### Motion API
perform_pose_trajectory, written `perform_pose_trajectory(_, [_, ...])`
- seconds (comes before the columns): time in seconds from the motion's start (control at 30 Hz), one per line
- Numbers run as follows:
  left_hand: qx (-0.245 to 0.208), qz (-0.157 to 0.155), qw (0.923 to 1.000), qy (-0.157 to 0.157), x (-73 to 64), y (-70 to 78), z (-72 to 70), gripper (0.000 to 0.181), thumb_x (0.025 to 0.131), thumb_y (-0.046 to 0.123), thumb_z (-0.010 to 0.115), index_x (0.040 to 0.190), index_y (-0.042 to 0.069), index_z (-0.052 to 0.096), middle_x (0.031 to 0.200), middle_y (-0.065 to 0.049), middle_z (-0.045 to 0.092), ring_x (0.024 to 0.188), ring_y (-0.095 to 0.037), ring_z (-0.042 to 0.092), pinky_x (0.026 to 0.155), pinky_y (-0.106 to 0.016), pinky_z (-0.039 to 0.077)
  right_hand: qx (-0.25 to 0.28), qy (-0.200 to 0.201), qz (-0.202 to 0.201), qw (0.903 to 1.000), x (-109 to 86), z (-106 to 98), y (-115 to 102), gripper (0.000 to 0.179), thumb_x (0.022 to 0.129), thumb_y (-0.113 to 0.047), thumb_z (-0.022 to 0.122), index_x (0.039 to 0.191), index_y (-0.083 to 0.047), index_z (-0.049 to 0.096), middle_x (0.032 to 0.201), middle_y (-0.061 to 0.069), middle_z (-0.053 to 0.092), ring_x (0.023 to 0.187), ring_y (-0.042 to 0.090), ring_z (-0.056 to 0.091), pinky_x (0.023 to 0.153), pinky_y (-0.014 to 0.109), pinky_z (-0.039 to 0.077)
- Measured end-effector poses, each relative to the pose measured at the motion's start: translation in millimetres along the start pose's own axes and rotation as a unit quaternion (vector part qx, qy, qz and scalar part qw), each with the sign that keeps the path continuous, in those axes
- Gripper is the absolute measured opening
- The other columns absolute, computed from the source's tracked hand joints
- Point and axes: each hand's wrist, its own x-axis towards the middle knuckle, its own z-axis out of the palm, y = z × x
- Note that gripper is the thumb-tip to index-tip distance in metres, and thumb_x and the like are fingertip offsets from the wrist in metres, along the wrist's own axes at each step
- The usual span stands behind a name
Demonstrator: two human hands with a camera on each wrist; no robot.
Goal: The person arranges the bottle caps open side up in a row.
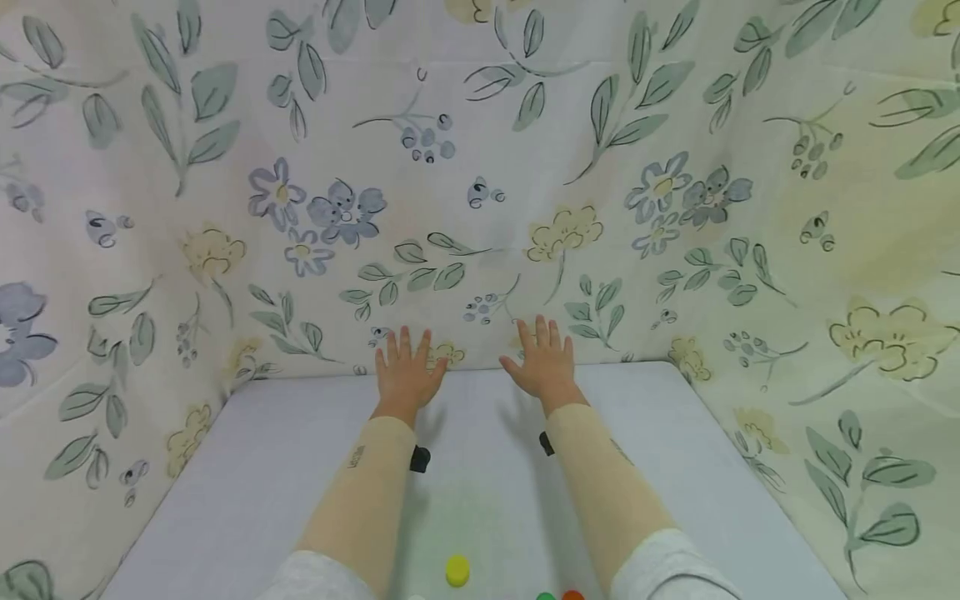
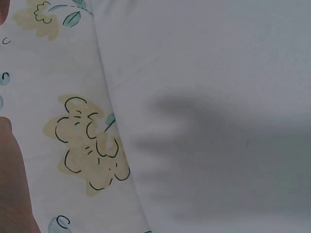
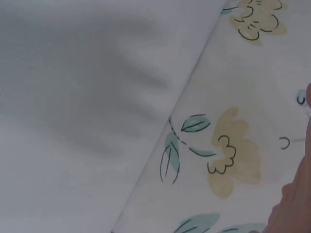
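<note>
Pale grey sleeves [image 1: 671,567] are covering the forearms at the bottom of the head view, nearest to the camera. Further forward, the left hand [image 1: 406,377] is hovering near the far edge of the table, its fingers standing straight and a little spread, and it is holding nothing. The right hand [image 1: 546,365] is hovering beside it, well apart, with straight fingers and the thumb pointing inward; it also is holding nothing. Whether any fingertip is touching the cloth, I cannot tell. Beige covers [image 1: 360,500] are wrapping both wrists, and small black pieces [image 1: 420,460] are showing at their inner sides. Below, the white table [image 1: 480,467] is carrying soft shadows of the hands. Between the forearms, a yellow round piece [image 1: 457,571] is lying near the bottom border; to its right, a green piece [image 1: 545,596] and an orange-red piece [image 1: 573,595] are showing only partly. Floral cloth [image 1: 465,179] is hanging behind the table and along both sides.
</note>
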Motion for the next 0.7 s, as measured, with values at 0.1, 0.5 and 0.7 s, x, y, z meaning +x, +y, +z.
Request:
perform_pose_trajectory(0.1, [0.004, -0.001, 1.0, -0.005, -2.5, -3.6, -0.4, 0.074, 0.092, 0.068, 0.017, 0.152, 0.027, 0.004, 0.156, -0.016, -0.005, 0.14, -0.04, -0.009, 0.107, -0.06, -0.002, -0.002, -0.007, 0.001, 1.0, -0.6, 1.6, -2.2, 0.082, 0.089, -0.07, 0.03, 0.152, -0.026, 0.003, 0.157, 0.012, -0.002, 0.142, 0.034, -0.002, 0.108, 0.058, 0.006])
perform_pose_trajectory(0.5, [-0.004, 0.014, 0.9998, 0.01, -0.4, -6.2, -5.5, 0.074, 0.093, 0.066, 0.02, 0.152, 0.027, 0.001, 0.156, -0.016, -0.007, 0.14, -0.039, -0.01, 0.109, -0.056, -0.002, 0.012, -0.009, -0.003, 0.9999, -5.1, -1.9, -3.3, 0.081, 0.09, -0.068, 0.033, 0.152, -0.026, 0.004, 0.157, 0.012, -0.002, 0.142, 0.034, -0.002, 0.109, 0.057, 0.004])
perform_pose_trajectory(0.7, [-0.011, 0.037, 0.9988, 0.031, -3.3, 10.5, -9.2, 0.07, 0.095, 0.06, 0.023, 0.152, 0.025, 0.004, 0.156, -0.015, 0.0, 0.141, -0.037, -0.003, 0.111, -0.052, 0.006, 0.022, -0.006, -0.011, 0.9997, -13.2, 5.1, 4.9, 0.081, 0.09, -0.066, 0.035, 0.152, -0.024, 0.005, 0.157, 0.013, -0.002, 0.142, 0.035, -0.001, 0.108, 0.059, 0.004])
